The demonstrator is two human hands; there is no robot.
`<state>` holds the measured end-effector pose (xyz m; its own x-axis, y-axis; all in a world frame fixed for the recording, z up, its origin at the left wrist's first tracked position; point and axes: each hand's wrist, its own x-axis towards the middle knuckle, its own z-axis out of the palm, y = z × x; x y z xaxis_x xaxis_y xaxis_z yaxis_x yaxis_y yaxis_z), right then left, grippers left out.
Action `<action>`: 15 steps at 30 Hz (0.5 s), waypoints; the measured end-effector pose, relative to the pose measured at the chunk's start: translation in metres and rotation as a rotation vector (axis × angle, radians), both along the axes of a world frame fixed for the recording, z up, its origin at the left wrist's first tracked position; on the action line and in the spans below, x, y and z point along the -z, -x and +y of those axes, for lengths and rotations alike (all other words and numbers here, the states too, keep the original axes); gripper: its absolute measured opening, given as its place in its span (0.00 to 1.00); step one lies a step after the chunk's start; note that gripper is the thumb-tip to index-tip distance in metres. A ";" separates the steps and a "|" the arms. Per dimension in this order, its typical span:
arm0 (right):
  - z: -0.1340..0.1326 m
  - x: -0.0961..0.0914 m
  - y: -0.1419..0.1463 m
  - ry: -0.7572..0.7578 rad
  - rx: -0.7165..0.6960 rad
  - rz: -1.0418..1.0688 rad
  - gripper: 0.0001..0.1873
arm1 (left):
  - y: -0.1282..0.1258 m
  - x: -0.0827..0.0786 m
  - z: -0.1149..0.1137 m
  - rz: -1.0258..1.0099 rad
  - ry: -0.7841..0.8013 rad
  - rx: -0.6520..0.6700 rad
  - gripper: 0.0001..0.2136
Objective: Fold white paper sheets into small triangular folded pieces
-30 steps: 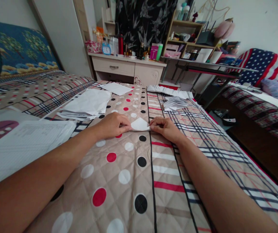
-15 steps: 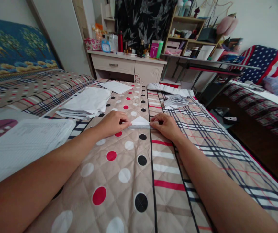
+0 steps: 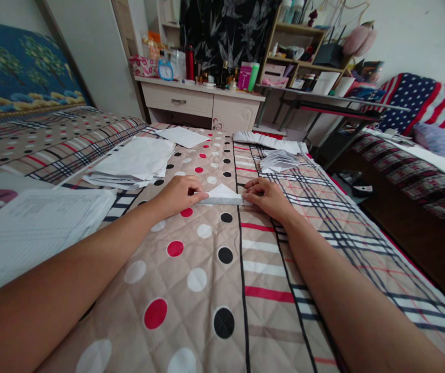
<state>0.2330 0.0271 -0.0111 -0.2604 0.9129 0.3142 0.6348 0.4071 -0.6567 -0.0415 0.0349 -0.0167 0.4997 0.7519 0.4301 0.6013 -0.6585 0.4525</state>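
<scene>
A small piece of folded white paper lies on the quilted bedspread, with a triangular peak on its far side and a greyish folded strip along its near edge. My left hand pinches the strip's left end between thumb and fingers. At the opposite end, my right hand grips the paper the same way. Both hands rest low against the bedspread, and the fingers cover the ends of the paper.
Left of my hands sits a stack of white sheets, with a printed sheet pile nearer me. One white sheet lies farther back. Beyond my right hand are folded paper pieces and a long folded paper row. A dresser stands behind.
My hands have moved slightly apart along the paper, so more of the grey strip shows between them. The whole view has shifted a little.
</scene>
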 end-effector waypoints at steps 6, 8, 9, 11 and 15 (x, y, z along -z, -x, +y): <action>0.001 0.001 -0.001 0.017 0.003 -0.024 0.12 | 0.000 0.000 0.000 0.009 0.008 -0.011 0.12; 0.001 0.001 -0.002 0.012 0.005 -0.031 0.12 | 0.001 0.001 0.001 0.006 0.009 -0.021 0.12; 0.002 0.001 -0.002 0.008 0.007 -0.036 0.11 | 0.001 0.001 0.001 0.003 0.006 -0.025 0.12; 0.002 0.001 -0.003 -0.001 0.010 -0.044 0.11 | 0.002 0.001 0.002 0.002 0.002 -0.026 0.12; 0.004 0.003 -0.004 -0.002 0.002 -0.039 0.12 | 0.006 0.005 0.004 -0.003 0.011 -0.032 0.10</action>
<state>0.2367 0.0307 -0.0141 -0.2707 0.9128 0.3058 0.6606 0.4072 -0.6307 -0.0472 0.0392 -0.0216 0.4740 0.7719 0.4237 0.6204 -0.6342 0.4614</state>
